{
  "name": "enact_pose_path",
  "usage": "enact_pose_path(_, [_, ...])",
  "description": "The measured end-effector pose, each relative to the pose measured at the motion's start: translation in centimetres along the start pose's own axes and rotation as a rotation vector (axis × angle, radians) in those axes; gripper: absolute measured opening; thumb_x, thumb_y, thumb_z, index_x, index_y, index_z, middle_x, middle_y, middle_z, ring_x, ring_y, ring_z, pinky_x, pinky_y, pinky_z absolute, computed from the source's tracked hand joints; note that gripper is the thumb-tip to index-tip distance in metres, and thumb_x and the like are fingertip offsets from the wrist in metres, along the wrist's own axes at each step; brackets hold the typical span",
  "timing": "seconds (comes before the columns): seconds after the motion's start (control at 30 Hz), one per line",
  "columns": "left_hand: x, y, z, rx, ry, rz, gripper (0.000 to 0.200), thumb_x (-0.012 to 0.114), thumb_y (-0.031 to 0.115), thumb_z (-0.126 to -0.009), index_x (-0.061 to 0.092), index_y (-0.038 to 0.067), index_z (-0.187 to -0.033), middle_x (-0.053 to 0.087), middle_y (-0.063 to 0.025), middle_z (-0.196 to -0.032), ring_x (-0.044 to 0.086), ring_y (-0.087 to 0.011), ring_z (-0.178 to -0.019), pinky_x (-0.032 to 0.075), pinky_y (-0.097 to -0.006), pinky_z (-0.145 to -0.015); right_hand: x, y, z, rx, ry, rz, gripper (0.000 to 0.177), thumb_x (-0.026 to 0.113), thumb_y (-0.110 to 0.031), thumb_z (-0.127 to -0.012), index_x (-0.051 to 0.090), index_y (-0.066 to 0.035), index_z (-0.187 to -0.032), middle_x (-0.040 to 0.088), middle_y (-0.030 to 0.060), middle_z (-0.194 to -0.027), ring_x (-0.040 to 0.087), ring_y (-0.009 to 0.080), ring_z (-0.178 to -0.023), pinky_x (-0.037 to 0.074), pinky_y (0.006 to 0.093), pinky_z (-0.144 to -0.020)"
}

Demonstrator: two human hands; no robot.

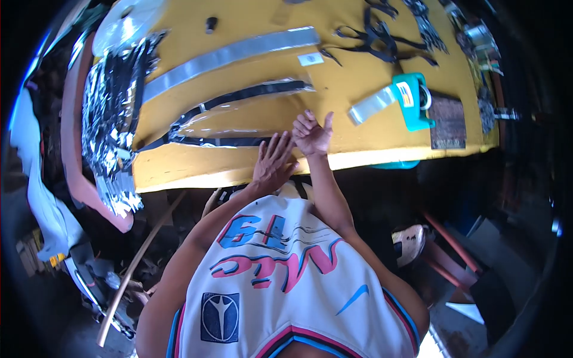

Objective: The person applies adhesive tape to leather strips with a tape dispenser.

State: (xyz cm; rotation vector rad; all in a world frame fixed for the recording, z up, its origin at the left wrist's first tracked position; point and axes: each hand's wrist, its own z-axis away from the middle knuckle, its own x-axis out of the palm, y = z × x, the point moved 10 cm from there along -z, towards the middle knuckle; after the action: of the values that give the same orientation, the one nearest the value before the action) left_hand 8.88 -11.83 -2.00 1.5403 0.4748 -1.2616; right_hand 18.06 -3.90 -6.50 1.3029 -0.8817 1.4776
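Note:
On the yellow table (239, 164), near its front edge, my left hand (274, 161) lies flat with its fingers stretched over the end of a black strap in clear plastic (218, 142). Close beside it on the right, my right hand (313, 134) is raised palm up, thumb out and fingers curled; whether anything small is in it cannot be made out. The packaged strap's other arm (250, 92) curves behind my hands. Farther back lies a long silvery strip (233, 56), with a small white label (310, 59) near its right end.
A teal tape dispenser (412, 101) stands at the right beside a dark wooden block (447, 122). Loose black straps (376, 39) lie at the back. Shiny plastic packages (113, 113) are piled along the left edge, near a small black cap (211, 24).

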Motion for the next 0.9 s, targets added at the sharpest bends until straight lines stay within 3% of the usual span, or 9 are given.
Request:
enact_pose_path(0.27, [-0.8, -1.1, 0.5, 0.034, 0.062, 0.143, 0.072, 0.064, 0.038, -0.094, 0.035, 0.012, -0.155, 0.028, -0.0177, -0.163, 0.024, -0.0379, -0.152, 0.019, -0.0600, -0.120, 0.3, -0.4, -0.2, -0.063, 0.120, 0.037, 0.069, 0.064, -0.068, -0.088, 0.059, 0.000, -0.100, 0.043, 0.0031, -0.075, 0.042, 0.0168, -0.069, 0.039, 0.0296, -0.062])
enact_pose_path(0.37, [-8.2, -4.9, 3.1, 0.008, 0.602, 0.408, 0.059, 0.075, 0.003, -0.083, 0.053, 0.007, -0.137, 0.055, -0.0194, -0.140, 0.050, -0.0412, -0.132, 0.040, -0.0479, -0.110, 0.9, -0.1, -0.6, -0.072, 0.172, 0.078, 0.067, 0.064, -0.066, -0.089, 0.061, 0.000, -0.099, 0.047, 0.0045, -0.075, 0.045, 0.0174, -0.069, 0.041, 0.0294, -0.063])
enact_pose_path(0.43, [-10.6, -11.4, 6.0, -0.142, 0.935, 0.482, 0.042, 0.073, 0.005, -0.089, 0.055, 0.007, -0.127, 0.059, -0.0147, -0.124, 0.058, -0.0333, -0.115, 0.045, -0.0431, -0.101, 1.2, 0.5, -0.7, -0.073, 0.253, 0.147, 0.062, 0.063, -0.061, -0.093, 0.066, 0.000, -0.099, 0.051, 0.0053, -0.074, 0.048, 0.0182, -0.068, 0.043, 0.0294, -0.063])
enact_pose_path(0.47, [-10.8, -15.9, 7.9, -0.414, 0.983, 0.539, 0.042, 0.073, 0.009, -0.091, 0.054, 0.001, -0.128, 0.059, -0.0176, -0.119, 0.057, -0.0329, -0.110, 0.046, -0.0433, -0.098, 2.0, 1.0, -1.2, -0.063, 0.246, 0.152, 0.062, 0.063, -0.061, -0.093, 0.066, 0.000, -0.099, 0.051, 0.0053, -0.074, 0.048, 0.0182, -0.068, 0.043, 0.0294, -0.063])
enact_pose_path(0.6, [-8.8, -29.5, 14.3, -1.009, 1.325, 1.037, 0.068, 0.076, 0.026, -0.092, 0.039, -0.005, -0.140, 0.059, -0.0156, -0.118, 0.059, -0.0199, -0.098, 0.049, -0.0314, -0.084, 4.0, 4.5, -3.3, 0.079, 0.246, 0.375, 0.051, 0.057, -0.053, -0.098, 0.069, -0.004, -0.102, 0.055, 0.0052, -0.076, 0.053, 0.0185, -0.070, 0.045, 0.0304, -0.064])
enact_pose_path(0.73, [-7.8, -35.4, 12.3, -0.909, 1.197, 1.541, 0.065, 0.079, 0.019, -0.090, 0.042, -0.010, -0.135, 0.064, -0.0110, -0.101, 0.058, -0.0129, -0.081, 0.048, -0.0264, -0.066, 7.2, 9.7, -6.1, 0.197, 0.154, 0.595, 0.039, 0.057, -0.045, -0.101, 0.068, -0.008, -0.106, 0.057, 0.0013, -0.075, 0.056, 0.0158, -0.069, 0.045, 0.0292, -0.063])
enact_pose_path(0.77, [-9.3, -34.0, 11.9, -0.957, 1.110, 1.547, 0.045, 0.076, 0.012, -0.090, 0.057, -0.009, -0.126, 0.064, -0.0076, -0.101, 0.058, -0.0120, -0.082, 0.048, -0.0266, -0.065, 7.7, 10.6, -7.2, 0.221, 0.098, 0.650, 0.038, 0.056, -0.044, -0.101, 0.068, -0.008, -0.106, 0.058, 0.0009, -0.076, 0.055, 0.0143, -0.068, 0.045, 0.0278, -0.062])
enact_pose_path(0.8, [-9.2, -35.8, 11.2, -0.696, 0.990, 1.315, 0.031, 0.072, 0.007, -0.091, 0.067, -0.006, -0.119, 0.065, -0.0053, -0.099, 0.061, -0.0118, -0.083, 0.048, -0.0261, -0.064, 8.0, 11.3, -8.0, 0.235, 0.053, 0.704, 0.038, 0.056, -0.043, -0.102, 0.067, -0.008, -0.105, 0.058, 0.0004, -0.076, 0.055, 0.0129, -0.068, 0.044, 0.0265, -0.062])
enact_pose_path(0.9, [-11.2, -34.1, 10.6, -0.811, 1.132, 1.397, 0.033, 0.075, 0.004, -0.088, 0.068, 0.003, -0.120, 0.069, -0.0035, -0.095, 0.066, -0.0110, -0.084, 0.050, -0.0225, -0.066, 13.3, 14.9, -10.1, 0.284, -0.115, 1.280, 0.029, 0.060, -0.034, -0.100, 0.068, -0.006, -0.100, 0.056, -0.0005, -0.073, 0.054, 0.0109, -0.064, 0.044, 0.0255, -0.061])
